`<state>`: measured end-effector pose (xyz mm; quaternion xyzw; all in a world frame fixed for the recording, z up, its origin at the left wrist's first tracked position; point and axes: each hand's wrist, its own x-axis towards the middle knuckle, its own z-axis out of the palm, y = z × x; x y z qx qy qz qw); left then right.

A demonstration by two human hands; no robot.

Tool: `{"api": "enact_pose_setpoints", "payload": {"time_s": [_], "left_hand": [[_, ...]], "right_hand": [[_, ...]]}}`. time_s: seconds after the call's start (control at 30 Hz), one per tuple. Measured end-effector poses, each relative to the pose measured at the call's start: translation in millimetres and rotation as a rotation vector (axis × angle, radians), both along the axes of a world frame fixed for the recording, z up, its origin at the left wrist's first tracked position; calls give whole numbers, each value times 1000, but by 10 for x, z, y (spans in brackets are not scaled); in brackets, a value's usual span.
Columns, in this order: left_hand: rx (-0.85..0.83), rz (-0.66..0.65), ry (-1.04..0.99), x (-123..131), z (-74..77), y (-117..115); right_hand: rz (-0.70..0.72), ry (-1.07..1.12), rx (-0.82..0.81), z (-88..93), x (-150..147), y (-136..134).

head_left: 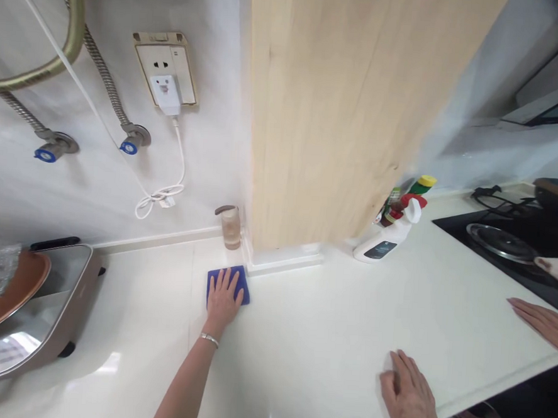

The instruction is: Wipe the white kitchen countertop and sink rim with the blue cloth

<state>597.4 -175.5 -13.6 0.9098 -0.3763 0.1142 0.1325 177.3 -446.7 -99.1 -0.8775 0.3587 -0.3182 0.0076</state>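
Note:
My left hand [223, 298] lies flat with fingers spread on a blue cloth [242, 281], which sits on the white countertop [328, 338] close to the foot of a wooden cabinet side [341, 112]. A bracelet circles that wrist. My right hand [409, 398] rests palm down on the counter near its front edge, fingers stretched out, with nothing in it.
Another person's hand [543, 323] lies flat on the counter at the right, by a black gas hob [513, 248]. A white spray bottle [385, 239] and sauce bottles [415, 192] stand behind. A small jar [231, 227] sits by the wall. A metal appliance [31, 310] occupies the left.

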Motion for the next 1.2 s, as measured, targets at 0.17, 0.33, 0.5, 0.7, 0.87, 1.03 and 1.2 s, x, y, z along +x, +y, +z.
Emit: {"api": "enact_pose_setpoints", "payload": {"time_s": [0.17,0.33,0.5,0.7,0.87,1.03,1.2], "left_hand": [[11,3,29,291,0,-207],[6,1,52,491,-6,-358],[9,10,64,611,-30,-423],[-20,40,31,689,-66,-467],[23,72,63,636,-24,-467],[54,106,41,354,-2,-370],[72,93,10,-113,-51,-189]], "right_hand": [[-44,15,31,-2,-10,5],[-53,11,42,33,-4,15],[-60,13,47,55,15,32],[-50,-3,8,31,20,25],[-46,-42,-7,40,56,28],[-66,-50,1,66,76,33],[-73,-25,-3,81,66,35]]}}
